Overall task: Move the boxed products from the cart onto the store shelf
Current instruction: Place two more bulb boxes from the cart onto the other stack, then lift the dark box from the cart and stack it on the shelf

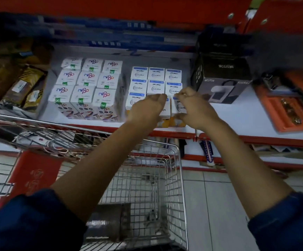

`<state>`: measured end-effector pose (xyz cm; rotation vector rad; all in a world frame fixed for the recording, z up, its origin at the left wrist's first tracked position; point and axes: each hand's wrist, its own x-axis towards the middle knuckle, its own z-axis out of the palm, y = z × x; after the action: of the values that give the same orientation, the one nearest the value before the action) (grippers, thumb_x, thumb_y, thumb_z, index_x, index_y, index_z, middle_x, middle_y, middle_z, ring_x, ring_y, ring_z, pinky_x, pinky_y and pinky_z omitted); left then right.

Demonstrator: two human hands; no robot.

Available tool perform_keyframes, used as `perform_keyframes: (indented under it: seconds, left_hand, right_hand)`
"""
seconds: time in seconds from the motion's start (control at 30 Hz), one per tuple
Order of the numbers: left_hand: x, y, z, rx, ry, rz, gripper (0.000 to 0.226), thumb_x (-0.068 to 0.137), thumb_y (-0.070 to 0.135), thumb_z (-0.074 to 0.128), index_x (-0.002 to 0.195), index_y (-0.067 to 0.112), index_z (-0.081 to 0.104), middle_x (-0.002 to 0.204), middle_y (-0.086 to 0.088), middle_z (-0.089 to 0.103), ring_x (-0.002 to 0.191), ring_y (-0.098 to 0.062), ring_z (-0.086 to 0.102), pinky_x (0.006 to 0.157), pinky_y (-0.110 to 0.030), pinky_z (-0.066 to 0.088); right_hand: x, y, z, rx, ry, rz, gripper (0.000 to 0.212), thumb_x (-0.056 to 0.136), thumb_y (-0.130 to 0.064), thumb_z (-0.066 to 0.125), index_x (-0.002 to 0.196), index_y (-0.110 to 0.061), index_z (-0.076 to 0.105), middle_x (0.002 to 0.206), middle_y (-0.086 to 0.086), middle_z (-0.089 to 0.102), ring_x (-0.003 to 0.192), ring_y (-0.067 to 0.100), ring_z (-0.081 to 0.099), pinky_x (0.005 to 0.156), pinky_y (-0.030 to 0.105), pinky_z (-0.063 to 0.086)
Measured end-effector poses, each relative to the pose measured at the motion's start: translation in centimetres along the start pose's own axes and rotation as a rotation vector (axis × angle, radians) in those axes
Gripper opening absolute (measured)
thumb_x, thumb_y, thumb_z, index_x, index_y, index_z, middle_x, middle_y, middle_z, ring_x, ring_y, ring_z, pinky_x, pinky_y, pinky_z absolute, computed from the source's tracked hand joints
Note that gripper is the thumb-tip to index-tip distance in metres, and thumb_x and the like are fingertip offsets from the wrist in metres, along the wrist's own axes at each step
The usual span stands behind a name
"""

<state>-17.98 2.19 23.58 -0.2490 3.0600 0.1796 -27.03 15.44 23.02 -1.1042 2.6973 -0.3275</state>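
Observation:
Small white and blue Wipro bulb boxes stand in rows on the white shelf. My left hand grips the front middle box from above. My right hand holds the front right box beside it. Both boxes stand at the shelf's front edge, touching each other. Left of them sits a block of white boxes with coloured print. The wire cart stands below my arms, with a dark box on its floor.
Black boxes are stacked on the shelf right of the bulb boxes. Orange blister packs lie further right. Brown packets fill the shelf's left end. A red shelf edge runs overhead.

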Motion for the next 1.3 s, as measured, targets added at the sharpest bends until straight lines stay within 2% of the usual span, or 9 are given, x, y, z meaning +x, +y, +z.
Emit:
perform_keyframes:
  seconds: [0.2, 0.47, 0.57, 0.63, 0.77, 0.9, 1.0, 1.2, 1.3]
  left_hand:
    - [2.5, -0.4, 2.1, 0.004, 0.027, -0.022, 0.059, 0.087, 0.013, 0.067, 0.137, 0.010, 0.037, 0.135, -0.013, 0.050, 0.120, -0.031, 0.051, 0.082, -0.042, 0.048]
    - [3.1, -1.2, 4.5, -0.008, 0.007, -0.010, 0.065, 0.090, 0.006, 0.061, 0.146, 0.010, 0.028, 0.154, -0.011, 0.032, 0.139, -0.028, 0.037, 0.096, -0.042, 0.047]
    - [3.1, -1.2, 5.5, 0.051, -0.021, 0.008, 0.072, 0.093, -0.006, 0.045, 0.153, 0.011, 0.008, 0.163, -0.006, 0.007, 0.150, -0.020, 0.011, 0.110, -0.036, 0.036]
    - [2.7, -1.0, 6.1, 0.074, -0.031, 0.004, 0.074, 0.093, -0.007, 0.039, 0.153, 0.009, 0.001, 0.164, -0.007, -0.001, 0.150, -0.019, 0.001, 0.115, -0.032, 0.026]
    - [0.8, -1.1, 7.6, 0.065, 0.079, 0.004, 0.066, 0.101, 0.014, 0.035, 0.152, 0.008, -0.007, 0.163, -0.010, -0.008, 0.150, -0.021, -0.009, 0.119, -0.032, -0.004]
    - [-3.4, -2.4, 9.7, 0.051, 0.191, -0.015, 0.065, 0.103, 0.029, 0.030, 0.152, 0.008, -0.007, 0.158, -0.008, -0.017, 0.147, -0.021, -0.015, 0.122, -0.039, -0.006]
    - [-7.9, -4.2, 12.4, 0.030, 0.228, -0.038, 0.066, 0.102, 0.033, 0.035, 0.152, 0.006, 0.002, 0.157, -0.008, -0.008, 0.147, -0.021, -0.007, 0.120, -0.040, -0.005]
    - [-17.2, -8.8, 18.4, 0.003, 0.014, -0.087, 0.071, 0.099, 0.047, 0.032, 0.153, 0.004, 0.014, 0.160, -0.010, 0.003, 0.148, -0.018, -0.014, 0.121, -0.041, 0.004]
    - [-21.7, -11.6, 21.1, -0.051, -0.185, -0.137, 0.080, 0.095, 0.062, 0.014, 0.151, 0.005, 0.011, 0.160, -0.012, 0.009, 0.149, -0.016, -0.013, 0.121, -0.038, -0.001]
  right_hand:
    - [1.7, 1.1, 1.8, 0.001, 0.037, -0.006, 0.062, 0.083, -0.018, 0.070, 0.139, -0.010, 0.044, 0.138, 0.008, 0.038, 0.128, 0.028, 0.036, 0.095, 0.039, 0.045]
    - [2.1, 1.7, 4.1, -0.066, 0.106, -0.039, 0.058, 0.086, -0.015, 0.065, 0.140, -0.011, 0.045, 0.137, 0.006, 0.046, 0.125, 0.027, 0.041, 0.090, 0.037, 0.048]
    - [1.8, 1.6, 5.0, -0.066, 0.138, -0.040, 0.057, 0.091, -0.015, 0.056, 0.145, -0.011, 0.039, 0.147, 0.006, 0.044, 0.134, 0.026, 0.037, 0.103, 0.037, 0.041]
    - [1.1, 1.3, 5.7, -0.080, 0.144, -0.033, 0.058, 0.096, -0.018, 0.050, 0.150, -0.010, 0.029, 0.157, 0.007, 0.033, 0.145, 0.025, 0.026, 0.115, 0.034, 0.027]
    - [-1.0, -0.2, 7.2, -0.058, 0.156, 0.013, 0.067, 0.101, -0.042, 0.032, 0.154, -0.011, 0.005, 0.164, 0.007, 0.003, 0.151, 0.021, -0.001, 0.123, 0.035, 0.006]
    - [-3.6, -2.3, 10.0, -0.065, 0.213, 0.036, 0.072, 0.100, -0.049, 0.028, 0.153, -0.010, 0.000, 0.163, 0.009, -0.001, 0.150, 0.021, -0.004, 0.123, 0.038, 0.003]
    - [-5.9, -4.3, 13.3, -0.076, 0.210, 0.047, 0.075, 0.098, -0.051, 0.031, 0.153, -0.009, 0.001, 0.163, 0.009, 0.000, 0.150, 0.022, -0.002, 0.123, 0.038, 0.003]
    - [-10.9, -9.1, 20.8, -0.026, 0.064, 0.066, 0.079, 0.096, -0.056, 0.030, 0.153, -0.006, 0.009, 0.163, 0.012, 0.006, 0.150, 0.024, 0.005, 0.121, 0.042, 0.012]
    - [-13.3, -12.1, 25.0, 0.034, -0.088, 0.090, 0.082, 0.095, -0.060, 0.022, 0.153, -0.008, -0.003, 0.162, 0.009, -0.009, 0.150, 0.023, -0.006, 0.122, 0.040, 0.005]
